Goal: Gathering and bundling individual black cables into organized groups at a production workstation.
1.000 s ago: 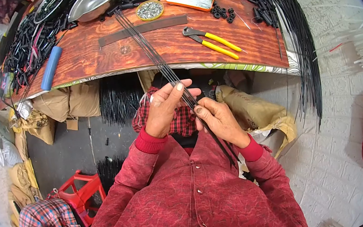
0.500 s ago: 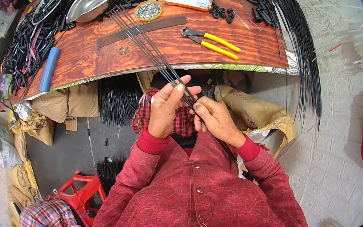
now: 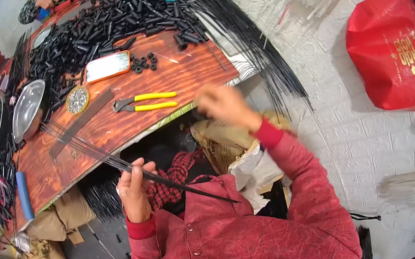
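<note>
While clamping thin black rods [image 3: 169, 181] in left hand [image 3: 135, 187], partly over red-brown wooden table [image 3: 193, 68], may spill some through one-handed hold, with right hand [image 3: 224, 106] apart, too blurred to tell its grip.

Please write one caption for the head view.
Left hand holding thin black rods at a cluttered wooden table, right hand blurred, clear of them.

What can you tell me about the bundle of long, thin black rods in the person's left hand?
The bundle of long, thin black rods slants from upper left to lower right, held partway along by the bare left hand. Its far ends fan slightly over the red-brown wooden table; its near ends bunch together over the red patterned jacket. The rods look fairly straight; their material, exact number and any contact with table or jacket are unclear.
</note>
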{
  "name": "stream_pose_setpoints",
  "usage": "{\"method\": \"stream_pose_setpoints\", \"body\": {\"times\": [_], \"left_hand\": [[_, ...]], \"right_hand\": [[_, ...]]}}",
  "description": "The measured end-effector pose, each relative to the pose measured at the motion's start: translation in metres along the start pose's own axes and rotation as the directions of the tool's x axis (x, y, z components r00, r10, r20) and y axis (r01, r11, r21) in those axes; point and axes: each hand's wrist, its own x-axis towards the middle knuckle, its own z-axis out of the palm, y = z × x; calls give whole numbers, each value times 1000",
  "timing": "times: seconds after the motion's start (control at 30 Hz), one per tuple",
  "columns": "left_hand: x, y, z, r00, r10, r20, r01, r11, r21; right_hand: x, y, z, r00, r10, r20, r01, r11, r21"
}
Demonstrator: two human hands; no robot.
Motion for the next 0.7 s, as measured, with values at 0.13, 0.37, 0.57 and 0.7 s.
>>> {"method": "stream_pose_setpoints", "body": {"times": [0.13, 0.37, 0.57, 0.7], "left_hand": [[-1, -4, 8, 999, -4, 35, 5, 1000, -19], [-5, -6, 4, 1000, -27, 10, 27, 1000, 16], [-3, -10, 1, 999, -48, -6, 48, 999, 8], [-3, -10, 0, 999, -49, -10, 49, 999, 5]], "right_hand": [[56, 88, -92, 889, 61, -453, -273, 866, -418], [87, 142, -110, 824, -67, -563, -419, 597, -684], [103, 160, -120, 853, -16, -521, -414, 586, -696], [107, 160, -132, 857, 29, -515, -423, 611, -669]]}}
